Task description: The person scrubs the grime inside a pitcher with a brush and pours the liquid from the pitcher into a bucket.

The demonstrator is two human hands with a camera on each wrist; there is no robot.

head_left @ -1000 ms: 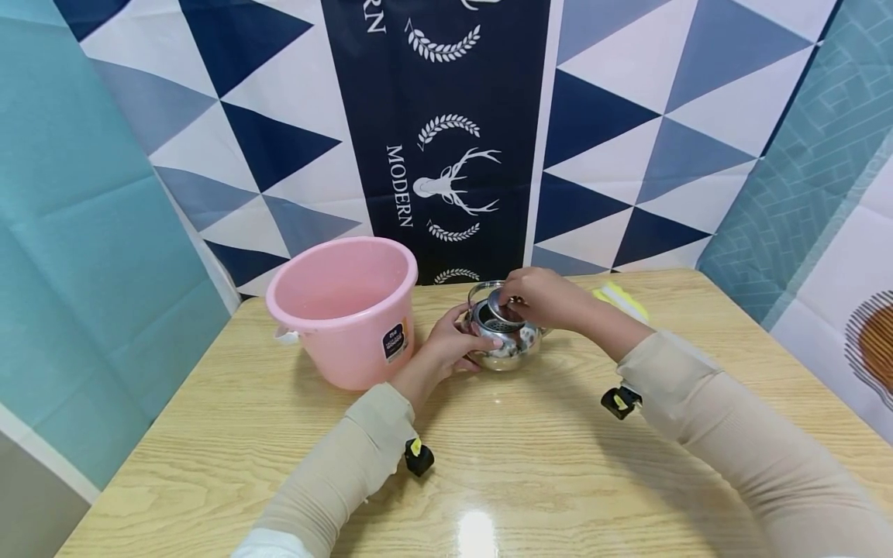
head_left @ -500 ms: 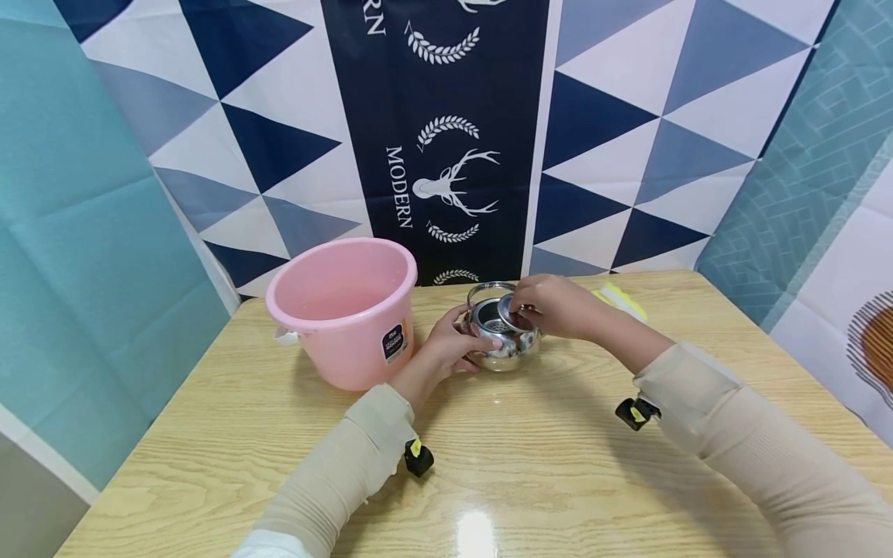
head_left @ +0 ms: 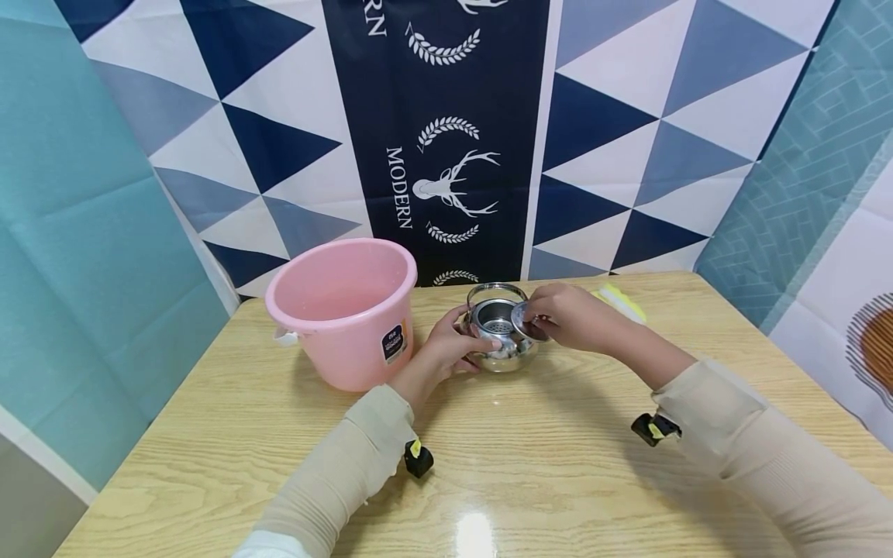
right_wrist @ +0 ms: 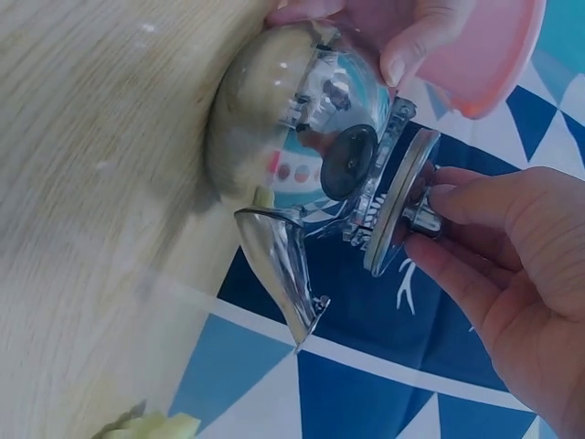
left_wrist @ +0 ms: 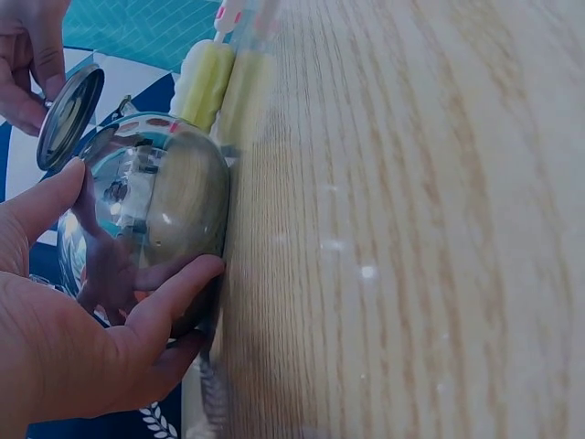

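Observation:
A shiny steel teapot (head_left: 504, 358) stands upright on the table, its mouth uncovered and a perforated strainer (head_left: 498, 326) showing inside. My left hand (head_left: 449, 341) holds the pot's left side, thumb near the rim and fingers around the belly, as the left wrist view (left_wrist: 110, 338) also shows. By its small knob, the round lid (head_left: 529, 322) is pinched in my right hand (head_left: 575, 318), tilted beside the opening on the right. In the right wrist view the lid (right_wrist: 400, 203) is apart from the rim, and the spout (right_wrist: 279, 270) points away from the left hand.
A pink bucket (head_left: 342, 325) stands just left of the teapot on the wooden table (head_left: 502, 457). Behind my right hand lies a yellow and white brush (head_left: 621, 301), seen also in the left wrist view as a yellow sponge head (left_wrist: 208, 87). A patterned cloth backs the table.
My right hand has moved the lid to the right, off the teapot's mouth, uncovering the strainer. The left hand and the pot have stayed in place.

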